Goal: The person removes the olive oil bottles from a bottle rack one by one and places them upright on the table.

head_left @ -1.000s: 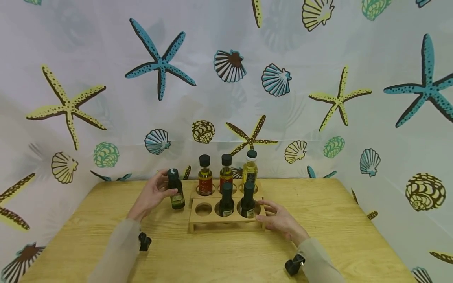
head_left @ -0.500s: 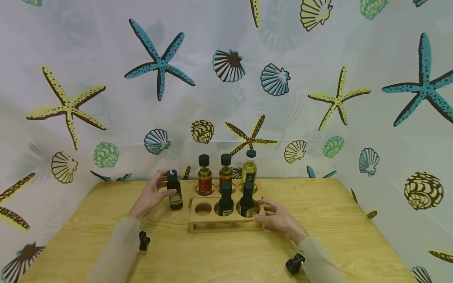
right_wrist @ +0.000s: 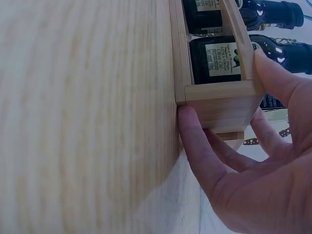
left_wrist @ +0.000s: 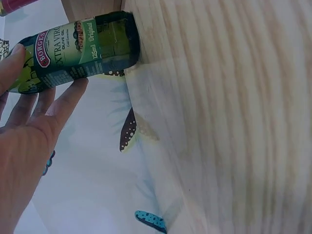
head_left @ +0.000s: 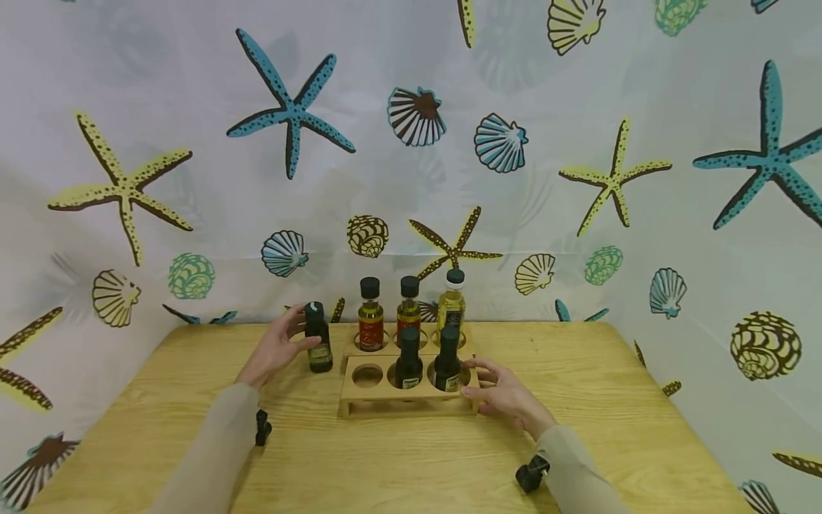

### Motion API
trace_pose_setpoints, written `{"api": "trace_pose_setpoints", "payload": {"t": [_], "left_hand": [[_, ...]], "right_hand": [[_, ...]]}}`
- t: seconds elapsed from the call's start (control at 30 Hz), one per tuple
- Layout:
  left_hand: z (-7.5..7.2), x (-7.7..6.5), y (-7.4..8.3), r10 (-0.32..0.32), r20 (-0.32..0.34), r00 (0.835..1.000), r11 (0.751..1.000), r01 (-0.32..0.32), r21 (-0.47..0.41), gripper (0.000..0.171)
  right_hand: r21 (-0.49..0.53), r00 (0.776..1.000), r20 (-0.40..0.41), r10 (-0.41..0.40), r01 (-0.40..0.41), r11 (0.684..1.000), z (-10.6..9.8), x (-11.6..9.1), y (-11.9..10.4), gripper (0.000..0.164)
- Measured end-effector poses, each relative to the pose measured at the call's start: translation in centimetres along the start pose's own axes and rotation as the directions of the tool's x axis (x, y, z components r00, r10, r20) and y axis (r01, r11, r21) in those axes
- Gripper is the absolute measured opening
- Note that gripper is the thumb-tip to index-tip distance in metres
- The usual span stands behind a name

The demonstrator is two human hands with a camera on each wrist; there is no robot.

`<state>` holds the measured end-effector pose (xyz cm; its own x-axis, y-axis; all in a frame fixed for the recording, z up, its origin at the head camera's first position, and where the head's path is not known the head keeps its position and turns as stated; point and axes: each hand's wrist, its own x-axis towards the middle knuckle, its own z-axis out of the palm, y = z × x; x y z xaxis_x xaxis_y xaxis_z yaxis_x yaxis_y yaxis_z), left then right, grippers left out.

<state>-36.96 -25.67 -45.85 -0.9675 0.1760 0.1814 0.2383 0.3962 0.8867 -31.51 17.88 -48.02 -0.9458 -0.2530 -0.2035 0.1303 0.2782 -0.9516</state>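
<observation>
My left hand (head_left: 276,351) holds a small dark green olive oil bottle (head_left: 318,341) with a dark cap, left of the wooden bottle rack (head_left: 411,407). Its label (left_wrist: 66,46) shows in the left wrist view. The bottle is nearly upright; its base is at or just above the tabletop, I cannot tell which. My right hand (head_left: 504,391) grips the rack's right end, thumb at the upper front edge and fingers along the end panel (right_wrist: 222,105). Two dark bottles (head_left: 409,363) (head_left: 447,363) sit in the front tier, whose left hole (head_left: 367,375) is vacant.
Behind, the rear tier carries two red-labelled bottles (head_left: 370,318) (head_left: 408,310) and a yellow oil bottle (head_left: 452,308). The light wooden table (head_left: 385,464) extends around the rack. A white curtain (head_left: 411,193) printed with starfish and shells closes off the back and sides.
The bottle in my left hand has gone from a slight tilt to more upright, shifting only a little. My right hand stays on the rack. The head view has shifted slightly.
</observation>
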Motion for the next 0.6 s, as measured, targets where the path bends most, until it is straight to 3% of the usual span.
{"api": "trace_pose_setpoints", "payload": {"t": [0.6], "left_hand": [[-1.1, 0.3, -0.8, -0.060, 0.055, 0.997, 0.997, 0.058, 0.049, 0.084]], "right_hand": [[-0.010, 1.000, 0.004, -0.007, 0.007, 1.000, 0.0, -0.2, -0.1, 0.061]]}}
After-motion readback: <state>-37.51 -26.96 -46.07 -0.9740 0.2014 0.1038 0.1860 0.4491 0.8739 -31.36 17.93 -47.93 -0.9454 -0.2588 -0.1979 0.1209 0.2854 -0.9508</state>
